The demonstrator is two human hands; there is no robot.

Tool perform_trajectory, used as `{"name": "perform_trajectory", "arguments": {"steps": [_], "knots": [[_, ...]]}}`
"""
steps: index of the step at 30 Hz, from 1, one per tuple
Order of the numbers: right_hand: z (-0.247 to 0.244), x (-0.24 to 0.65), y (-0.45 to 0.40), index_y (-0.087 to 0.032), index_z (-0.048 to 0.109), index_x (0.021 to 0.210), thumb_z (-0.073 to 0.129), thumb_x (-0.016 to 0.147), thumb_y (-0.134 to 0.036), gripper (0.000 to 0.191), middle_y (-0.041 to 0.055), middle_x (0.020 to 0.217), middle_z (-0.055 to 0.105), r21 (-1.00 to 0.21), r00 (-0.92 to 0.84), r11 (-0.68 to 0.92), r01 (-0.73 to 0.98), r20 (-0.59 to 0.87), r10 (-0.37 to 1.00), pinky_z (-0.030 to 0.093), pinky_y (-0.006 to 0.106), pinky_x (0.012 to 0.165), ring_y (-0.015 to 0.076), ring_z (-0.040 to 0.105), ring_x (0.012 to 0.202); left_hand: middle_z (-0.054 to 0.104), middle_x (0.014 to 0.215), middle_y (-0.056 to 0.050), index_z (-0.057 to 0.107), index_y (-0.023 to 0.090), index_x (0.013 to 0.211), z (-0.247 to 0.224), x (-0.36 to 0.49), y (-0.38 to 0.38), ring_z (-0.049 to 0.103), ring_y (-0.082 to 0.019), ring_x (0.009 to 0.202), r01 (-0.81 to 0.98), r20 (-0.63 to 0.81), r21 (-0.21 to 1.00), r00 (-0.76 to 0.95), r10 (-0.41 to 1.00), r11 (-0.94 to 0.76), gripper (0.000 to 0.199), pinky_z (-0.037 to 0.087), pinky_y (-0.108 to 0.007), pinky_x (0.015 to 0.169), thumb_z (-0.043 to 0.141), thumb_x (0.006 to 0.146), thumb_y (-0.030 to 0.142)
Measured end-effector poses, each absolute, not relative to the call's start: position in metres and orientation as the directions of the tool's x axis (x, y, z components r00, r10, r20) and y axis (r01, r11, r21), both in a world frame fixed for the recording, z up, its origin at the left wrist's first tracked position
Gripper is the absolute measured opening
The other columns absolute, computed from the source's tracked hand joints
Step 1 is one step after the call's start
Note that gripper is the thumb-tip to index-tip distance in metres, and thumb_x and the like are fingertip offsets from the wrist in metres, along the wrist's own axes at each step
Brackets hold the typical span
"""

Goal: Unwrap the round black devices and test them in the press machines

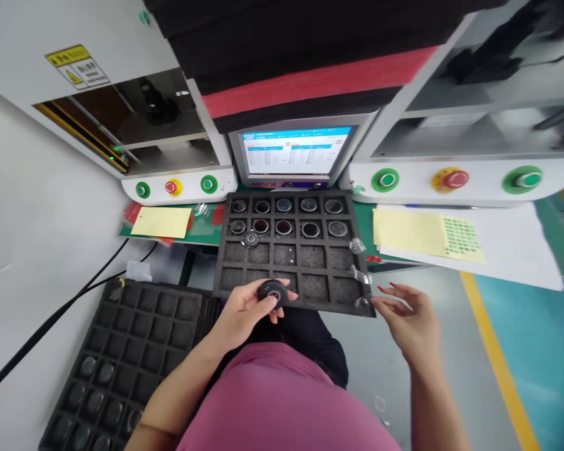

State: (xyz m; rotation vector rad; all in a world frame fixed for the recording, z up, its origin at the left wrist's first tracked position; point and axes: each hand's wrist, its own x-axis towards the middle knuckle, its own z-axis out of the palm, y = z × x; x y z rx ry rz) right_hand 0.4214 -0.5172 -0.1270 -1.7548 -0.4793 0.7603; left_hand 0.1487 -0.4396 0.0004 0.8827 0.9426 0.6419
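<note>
My left hand (251, 310) is closed around a round black watch case (271, 291), its thumb pressed on the face turned up to me. It is held over the near edge of a black foam tray (314, 288). At the tray's near right corner, my right hand (407, 316) pinches at a small piece of clear film (363, 302), the other fingers loosely bent. The two far rows of the tray hold several round watch parts (284, 205). One more watch case (250, 238) lies askew across the dividers at the left.
Behind the tray stands a lit screen (296, 153), flanked by machines with green buttons (386, 180) and red buttons (454, 180). Yellow paper (163, 222) lies left, white sheets (512, 244) right. A second foam tray (143, 338) with parts sits lower left, near black cables (51, 319).
</note>
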Motion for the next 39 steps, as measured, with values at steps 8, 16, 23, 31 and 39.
{"name": "perform_trajectory", "arguments": {"steps": [8,16,23,31,39], "knots": [[-0.072,0.39,-0.515,-0.026,0.057,0.091,0.084,0.063,-0.036,0.039,0.0037,0.09,0.061,-0.961,0.83,-0.266,0.077,-0.086,0.55,0.043,0.058,0.1,0.0309,0.062,0.094,0.076,0.099,-0.016,0.073,0.012,0.112,0.004,0.15,-0.445,0.07,-0.018,0.08,-0.357,-0.34,0.665,0.637,0.692,0.656,0.054,0.054,-0.029,0.074,0.06,0.087,0.057],[-0.001,0.328,-0.509,-0.027,0.061,0.093,0.077,0.074,-0.015,0.027,-0.0003,0.084,0.067,-0.988,0.556,0.151,0.013,0.132,0.821,0.058,0.034,0.072,0.0189,0.067,0.077,0.075,0.102,-0.009,0.071,0.02,0.117,0.015,0.148,-0.447,0.073,-0.021,0.087,-0.331,-0.363,0.642,0.664,0.654,0.691,0.047,0.057,-0.032,0.081,0.076,0.078,0.047],[0.012,0.312,-0.488,-0.028,0.055,0.113,0.075,0.075,-0.012,0.045,0.0026,0.108,0.066,-0.982,0.121,0.189,-0.006,0.187,0.975,0.062,0.034,0.084,0.0179,0.074,0.086,0.068,0.065,-0.006,0.073,0.01,0.077,0.022,0.145,-0.442,0.068,-0.016,0.059,-0.091,-0.474,0.735,0.64,0.605,0.672,0.059,0.053,-0.022,0.053,0.076,0.063,0.067],[0.013,0.309,-0.489,-0.031,0.061,0.105,0.081,0.07,-0.013,0.044,-0.002,0.095,0.064,-0.934,0.187,0.01,-0.358,-0.062,0.98,0.063,0.023,0.062,0.0129,0.071,0.067,0.071,0.073,-0.009,0.07,0.012,0.08,0.028,0.14,-0.445,0.068,-0.017,0.064,0.048,-0.262,0.962,0.441,0.858,0.269,0.052,0.056,-0.028,0.063,0.065,0.077,0.063],[0.015,0.303,-0.482,-0.031,0.068,0.1,0.093,0.056,-0.026,0.051,-0.0016,0.087,0.068,-0.709,0.001,-0.241,-0.663,-0.322,0.947,0.061,0.023,0.056,0.0121,0.067,0.062,0.07,0.121,-0.011,0.062,0.023,0.129,0.01,0.142,-0.439,0.067,-0.025,0.111,-0.25,0.379,0.925,0.558,0.738,-0.285,0.061,0.052,-0.038,0.098,0.083,0.072,0.025]]}}
